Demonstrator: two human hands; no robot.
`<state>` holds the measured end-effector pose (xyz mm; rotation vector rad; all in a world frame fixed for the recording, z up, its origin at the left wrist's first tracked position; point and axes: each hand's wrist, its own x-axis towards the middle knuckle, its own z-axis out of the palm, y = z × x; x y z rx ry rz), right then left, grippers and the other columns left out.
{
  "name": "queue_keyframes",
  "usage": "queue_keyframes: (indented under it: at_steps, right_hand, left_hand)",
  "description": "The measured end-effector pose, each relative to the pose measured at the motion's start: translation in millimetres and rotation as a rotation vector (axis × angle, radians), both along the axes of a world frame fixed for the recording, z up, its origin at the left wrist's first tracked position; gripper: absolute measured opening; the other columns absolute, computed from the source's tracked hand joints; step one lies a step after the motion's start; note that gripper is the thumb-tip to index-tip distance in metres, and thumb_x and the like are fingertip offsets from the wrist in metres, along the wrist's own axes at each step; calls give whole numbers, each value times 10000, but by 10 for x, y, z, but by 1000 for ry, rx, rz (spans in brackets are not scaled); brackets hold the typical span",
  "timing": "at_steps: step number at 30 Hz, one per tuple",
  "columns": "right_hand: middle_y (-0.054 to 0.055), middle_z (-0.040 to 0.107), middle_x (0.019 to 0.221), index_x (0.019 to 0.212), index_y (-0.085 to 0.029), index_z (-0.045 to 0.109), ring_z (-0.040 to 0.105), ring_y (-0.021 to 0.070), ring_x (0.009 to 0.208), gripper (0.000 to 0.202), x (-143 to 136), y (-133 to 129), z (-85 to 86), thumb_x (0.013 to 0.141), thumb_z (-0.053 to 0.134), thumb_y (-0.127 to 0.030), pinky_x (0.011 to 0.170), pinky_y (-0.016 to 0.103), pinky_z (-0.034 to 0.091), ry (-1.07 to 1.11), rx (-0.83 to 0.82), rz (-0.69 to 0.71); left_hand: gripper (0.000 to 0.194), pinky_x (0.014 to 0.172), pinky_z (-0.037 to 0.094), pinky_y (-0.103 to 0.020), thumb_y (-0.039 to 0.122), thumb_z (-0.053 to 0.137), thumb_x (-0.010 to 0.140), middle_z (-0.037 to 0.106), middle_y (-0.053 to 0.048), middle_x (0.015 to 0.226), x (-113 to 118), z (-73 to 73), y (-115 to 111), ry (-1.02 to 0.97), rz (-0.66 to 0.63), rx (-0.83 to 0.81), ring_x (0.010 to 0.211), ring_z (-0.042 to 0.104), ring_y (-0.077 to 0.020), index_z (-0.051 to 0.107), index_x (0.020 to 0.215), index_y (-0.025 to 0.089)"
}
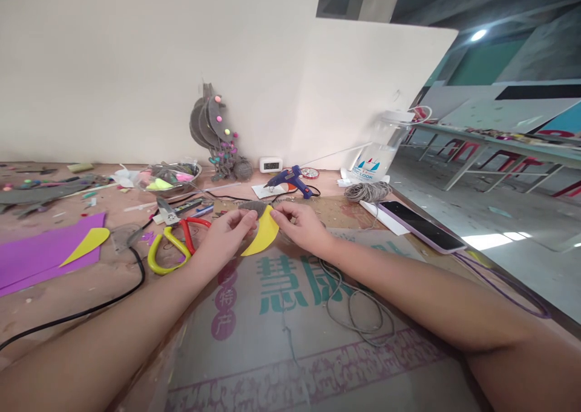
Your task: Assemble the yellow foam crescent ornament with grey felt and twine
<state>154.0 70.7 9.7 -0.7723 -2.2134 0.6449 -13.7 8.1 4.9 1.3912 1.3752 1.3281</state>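
Note:
A yellow curved cut-out (262, 235), pointed at its lower end, is held between my two hands above a printed board. Behind its top edge shows a grey yarn-covered piece (252, 206), partly hidden by my fingers. My left hand (232, 229) is closed, its thumb and fingers pinching the yarn-covered piece at the left. From the other side, my right hand (302, 224) pinches the upper right edge of the yellow cut-out. Grey yarn (351, 306) lies in loose loops below my right forearm. Scissors (179, 236) with yellow and red handles lie beside my left hand.
A blue glue gun (293, 181) rests behind my hands, near a white digital clock (271, 164). Purple sheets (49, 251) lie left with another yellow cut-out (91, 242). At right are a yarn bundle (367, 191), a phone (420, 225) and a clear jug (379, 146).

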Motion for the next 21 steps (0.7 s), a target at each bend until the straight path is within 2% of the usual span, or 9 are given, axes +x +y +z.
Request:
queue_keyframes:
  at_steps: [4, 7, 11, 16, 19, 21]
  right_hand:
    - [-14, 479, 613, 690, -158, 537, 406, 95, 575, 272, -1, -26, -2, 874, 422, -321, 543, 215, 294, -55, 95, 47]
    - [-13, 496, 617, 697, -158, 553, 413, 94, 576, 268, -5, -28, -12, 875, 427, -315, 544, 214, 296, -64, 121, 45]
    - [-8, 524, 624, 704, -153, 561, 419, 91, 570, 262, -9, -12, -14, 871, 432, -307, 531, 211, 298, -57, 74, 16]
    - [-18, 500, 611, 692, -150, 548, 399, 84, 553, 269, -12, 2, -19, 868, 433, -317, 515, 207, 289, -49, 56, 7]
    - [-24, 475, 604, 691, -151, 539, 390, 81, 552, 266, -9, 10, -25, 866, 433, -319, 511, 202, 287, -30, 33, 8]
    - [-28, 451, 598, 682, -150, 528, 381, 81, 550, 268, -5, 23, -28, 864, 434, -323, 510, 201, 288, -6, 3, 2]
  left_hand:
    - [415, 513, 325, -223, 550, 551, 727, 524, 14, 588, -12, 1, -24, 147, 49, -83, 538, 443, -103, 577, 654, 143]
    - [397, 472, 294, -213, 532, 557, 727, 488, 35, 550, -12, 7, -28, 118, 27, -99, 487, 396, -86, 562, 635, 146]
    - [372, 456, 289, -205, 509, 556, 731, 503, 29, 575, -17, 3, -17, 77, -15, -85, 492, 399, -85, 577, 673, 142]
    - [336, 450, 271, -197, 472, 559, 737, 459, 41, 559, -34, -47, 9, 57, -41, -87, 478, 355, -71, 572, 673, 142]
    - [304, 473, 301, -199, 447, 585, 718, 498, 34, 574, -32, -74, 25, 35, -27, -69, 499, 393, -81, 594, 695, 144]
    - [280, 495, 328, -207, 422, 618, 688, 542, 23, 587, -20, -71, 27, 5, 30, -45, 510, 429, -91, 616, 698, 142]
